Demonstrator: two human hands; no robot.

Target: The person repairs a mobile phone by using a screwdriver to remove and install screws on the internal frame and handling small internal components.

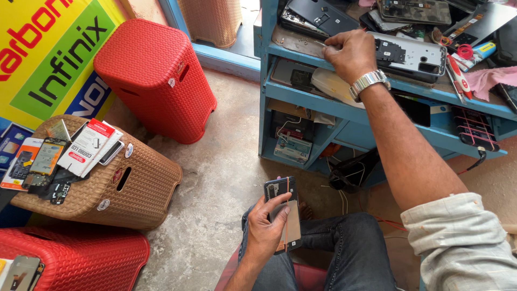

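Blue bench (301, 53) w/ phone parts (409, 54)

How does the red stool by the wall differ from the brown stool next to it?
The red stool stands with nothing on its top; the brown stool carries phone parts and a white and red packet. The red stool is bright red, the brown stool tan. The red stool stands further from the left hand than the brown stool does. Both are woven-pattern plastic with a slot handle in the side.
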